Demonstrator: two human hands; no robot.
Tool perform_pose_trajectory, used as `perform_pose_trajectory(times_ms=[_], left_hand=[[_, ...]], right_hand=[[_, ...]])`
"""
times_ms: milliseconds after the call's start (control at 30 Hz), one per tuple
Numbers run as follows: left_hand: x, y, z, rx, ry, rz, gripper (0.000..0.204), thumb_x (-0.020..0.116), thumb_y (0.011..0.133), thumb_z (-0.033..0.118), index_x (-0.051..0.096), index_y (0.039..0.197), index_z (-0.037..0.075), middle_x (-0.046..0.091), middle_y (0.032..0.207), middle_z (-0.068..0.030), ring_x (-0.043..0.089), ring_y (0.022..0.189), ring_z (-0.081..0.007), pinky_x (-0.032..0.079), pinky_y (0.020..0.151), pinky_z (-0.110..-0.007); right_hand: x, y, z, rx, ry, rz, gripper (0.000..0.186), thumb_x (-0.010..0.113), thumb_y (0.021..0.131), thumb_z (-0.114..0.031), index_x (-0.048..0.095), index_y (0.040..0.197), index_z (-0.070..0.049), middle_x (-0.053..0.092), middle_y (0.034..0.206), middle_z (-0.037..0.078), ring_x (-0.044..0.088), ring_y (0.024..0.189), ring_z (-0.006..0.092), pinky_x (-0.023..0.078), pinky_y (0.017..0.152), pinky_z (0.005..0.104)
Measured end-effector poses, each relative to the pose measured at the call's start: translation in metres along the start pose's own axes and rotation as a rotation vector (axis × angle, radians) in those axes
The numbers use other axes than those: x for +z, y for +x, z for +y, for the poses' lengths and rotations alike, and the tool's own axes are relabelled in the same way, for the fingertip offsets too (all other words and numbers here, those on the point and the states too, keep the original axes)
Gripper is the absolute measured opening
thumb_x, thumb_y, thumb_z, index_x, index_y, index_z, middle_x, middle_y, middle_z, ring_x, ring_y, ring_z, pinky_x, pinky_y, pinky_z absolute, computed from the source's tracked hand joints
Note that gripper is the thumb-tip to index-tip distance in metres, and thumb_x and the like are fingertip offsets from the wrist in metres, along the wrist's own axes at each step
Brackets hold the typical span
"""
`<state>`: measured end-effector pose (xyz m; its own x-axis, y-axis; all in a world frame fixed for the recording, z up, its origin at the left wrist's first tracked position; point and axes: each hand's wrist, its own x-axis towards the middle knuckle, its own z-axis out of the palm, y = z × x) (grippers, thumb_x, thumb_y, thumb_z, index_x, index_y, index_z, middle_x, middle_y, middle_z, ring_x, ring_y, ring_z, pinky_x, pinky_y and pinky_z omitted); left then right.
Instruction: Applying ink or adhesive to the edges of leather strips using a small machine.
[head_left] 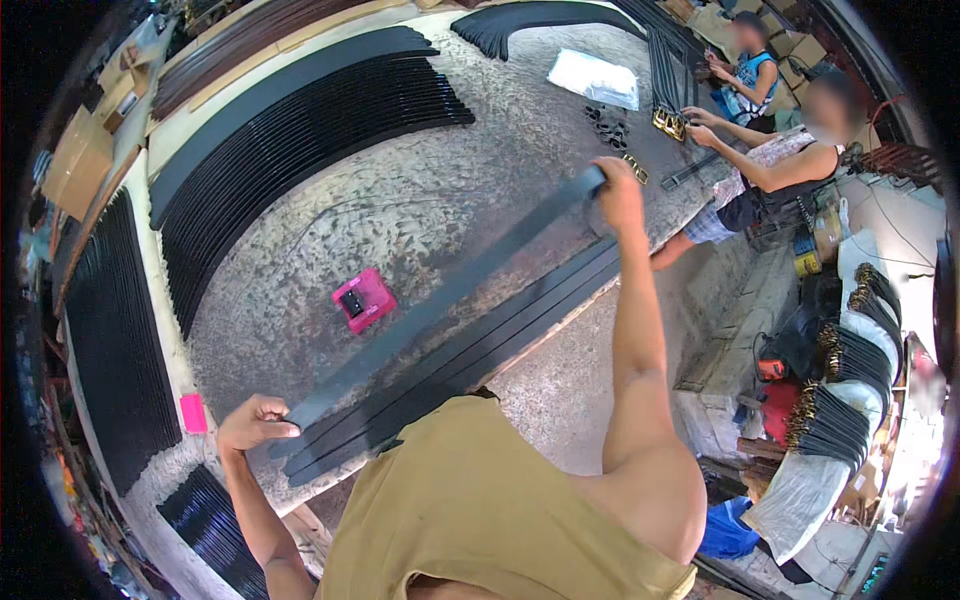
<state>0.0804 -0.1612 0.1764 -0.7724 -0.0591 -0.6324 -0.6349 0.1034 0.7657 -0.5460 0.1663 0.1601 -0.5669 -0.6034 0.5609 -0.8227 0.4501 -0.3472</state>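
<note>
The left hand [258, 422] pinches the near end of a long, flat, dark grey strap [455, 290] between thumb and bent fingers, and the right hand [618, 188] grasps its far end with the fingers curled round it. The strap runs slantwise from one grip to the other, above the mottled grey tabletop [290, 245]. Below it, on the body side of both grips, several flat black strips [500, 325] lie side by side along the table edge.

Between the hands, just past the strap, sits a bright pink, squarish holder [377, 289] with a small black object [351, 303] in it. Just beyond the right hand are small gold-coloured buckles [634, 170]; farther on lie a scatter of small black pieces [607, 128] and a whitish plastic packet [590, 76]. To that hand's right, a co-worker in a patterned top [790, 160] reaches toward gold buckles on black straps [668, 124].

Near the left hand, on its outer side, is a flat pink card [193, 412]. Well past both grips, a curved row of glossy black strips [320, 150] spreads across the table.
</note>
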Motion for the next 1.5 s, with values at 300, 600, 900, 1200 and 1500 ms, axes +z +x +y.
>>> perform_pose_trajectory(times_ms=[300,600,900,1200,1500], left_hand=[[0.085,0.12,0.058,0.129,-0.192,0.381,0.014,0.074,0.087,0.011,0.065,0.095,0.004,0.057,0.079,0.0059,0.047,0.07,-0.0033,0.038,0.062,-0.022],[0.106,0.188,0.067,0.269,0.034,0.626,0.011,0.069,0.09,0.01,0.064,0.096,0.002,0.066,0.085,-0.0078,0.062,0.078,-0.0132,0.049,0.074,-0.03],[0.108,0.194,0.062,0.376,0.707,1.215,0.033,0.073,0.08,0.015,0.07,0.113,0.013,0.053,0.136,-0.0176,0.047,0.129,-0.0359,0.035,0.107,-0.053],[0.129,0.184,0.032,0.118,0.725,1.208,0.065,0.067,0.09,0.035,0.041,0.149,0.03,0.018,0.159,-0.0239,0.025,0.142,-0.0459,0.025,0.112,-0.061],[0.122,0.152,-0.031,-0.196,0.57,1.306,0.074,0.059,0.092,0.047,0.032,0.153,0.014,0.017,0.159,-0.0236,0.022,0.144,-0.0441,0.02,0.113,-0.063]], right_hand=[[-0.057,0.012,0.117,-0.088,-0.585,0.063,0.036,0.057,0.082,-0.003,0.069,0.115,-0.011,0.064,0.119,0.007,0.062,0.108,0.0295,0.046,0.097,0.0485],[0.123,-0.076,-0.078,-0.192,0.395,-0.985,0.058,0.07,0.085,-0.027,0.053,0.137,-0.007,0.054,0.138,0.019,0.052,0.127,0.037,0.043,0.106,0.0432],[0.155,-0.117,-0.233,-0.396,0.539,-0.723,0.041,0.058,0.086,-0.006,0.06,0.126,-0.011,0.066,0.101,0.014,0.062,0.099,0.0322,0.049,0.079,0.0456],[0.165,-0.131,-0.245,-0.443,0.36,-0.567,0.05,0.058,0.078,0.001,0.061,0.126,-0.012,0.062,0.114,0.006,0.058,0.104,0.027,0.043,0.083,0.0421],[0.169,-0.133,-0.244,-0.412,0.348,-0.598,0.045,0.056,0.082,0.002,0.063,0.125,-0.011,0.064,0.113,0.008,0.059,0.105,0.0277,0.045,0.087,0.0431]])
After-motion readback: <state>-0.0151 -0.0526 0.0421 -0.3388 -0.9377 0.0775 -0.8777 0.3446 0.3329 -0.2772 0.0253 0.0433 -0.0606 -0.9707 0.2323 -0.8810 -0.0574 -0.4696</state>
